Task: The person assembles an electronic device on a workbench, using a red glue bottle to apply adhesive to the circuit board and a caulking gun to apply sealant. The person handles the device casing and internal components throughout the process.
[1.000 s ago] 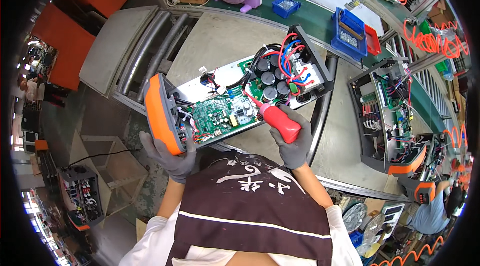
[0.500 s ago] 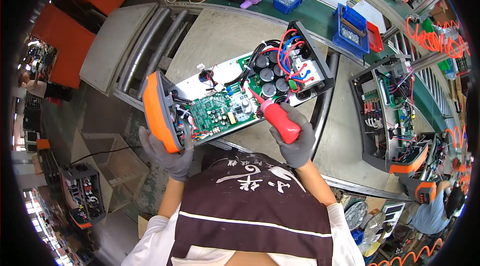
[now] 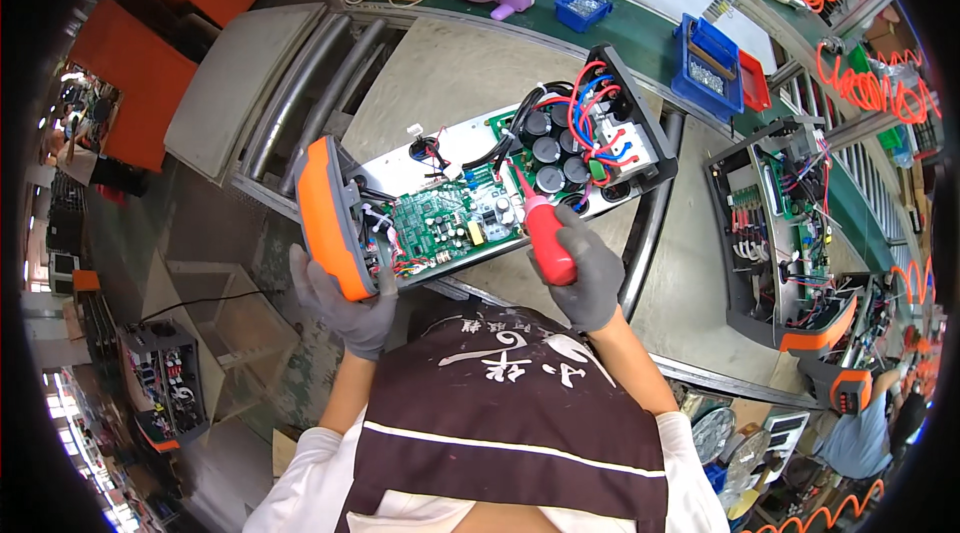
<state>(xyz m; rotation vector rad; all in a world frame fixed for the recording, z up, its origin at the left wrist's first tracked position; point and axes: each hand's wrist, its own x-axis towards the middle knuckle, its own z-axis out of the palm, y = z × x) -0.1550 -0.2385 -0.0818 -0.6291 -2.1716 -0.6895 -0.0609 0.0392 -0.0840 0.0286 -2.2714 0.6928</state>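
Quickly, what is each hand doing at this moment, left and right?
Left hand: closed on the orange end cover of the open unit.
Right hand: closed around the red-handled screwdriver.

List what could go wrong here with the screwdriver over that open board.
1. The right hand points the red-handled screwdriver down among the black capacitors and red and blue wires; a slip might nick them.
2. The left hand grips only the orange end of the open unit, so it could shift under pressure.
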